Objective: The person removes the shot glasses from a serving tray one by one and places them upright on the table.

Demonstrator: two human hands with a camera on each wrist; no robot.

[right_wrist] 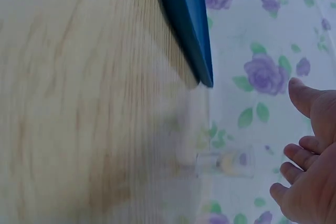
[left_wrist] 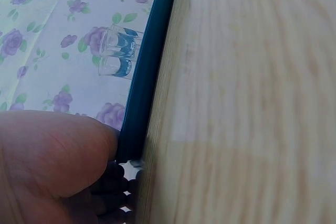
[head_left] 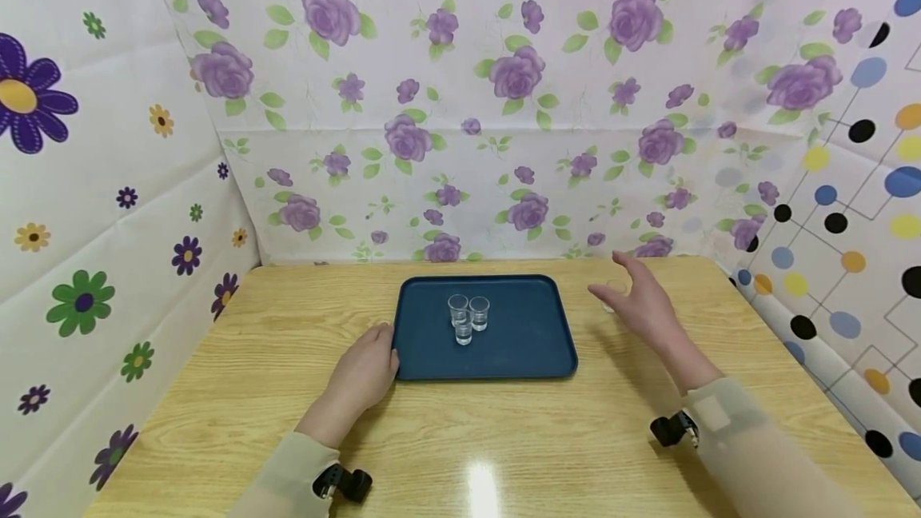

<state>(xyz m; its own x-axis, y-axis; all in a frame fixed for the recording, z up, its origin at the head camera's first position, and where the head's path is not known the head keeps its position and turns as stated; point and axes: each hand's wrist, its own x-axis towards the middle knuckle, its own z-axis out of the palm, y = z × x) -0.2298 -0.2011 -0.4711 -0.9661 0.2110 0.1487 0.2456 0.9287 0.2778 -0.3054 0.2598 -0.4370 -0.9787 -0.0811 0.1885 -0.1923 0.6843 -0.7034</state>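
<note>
The blue tray (head_left: 518, 334) lies flat on the table (head_left: 504, 430) near its far edge, its long axis running left to right and its short ends facing the two hands. Three small glasses stand upright, mouths up, in a tight cluster left of the tray's middle: a front glass (head_left: 464, 336), a back left glass (head_left: 456, 306) and a back right glass (head_left: 480, 312).

The left hand (head_left: 363, 366) rests against the tray's left end, close to the front corner — whether it grasps the rim I cannot tell, since the fingers are partly hidden. The right hand (head_left: 643, 306) is beyond the tray's right end, released, with thumb and fingers spread apart. Near those fingers a fourth glass (right_wrist: 231, 164) stands upright on the table, its mouth up; the tray's right rim comes between it and the cluster.

Farther out, a rose-patterned cloth (head_left: 518, 150) hangs behind the table, a flowered cloth (head_left: 144, 246) on the left and a dotted cloth (head_left: 856, 294) on the right — all close to the table's edges.
</note>
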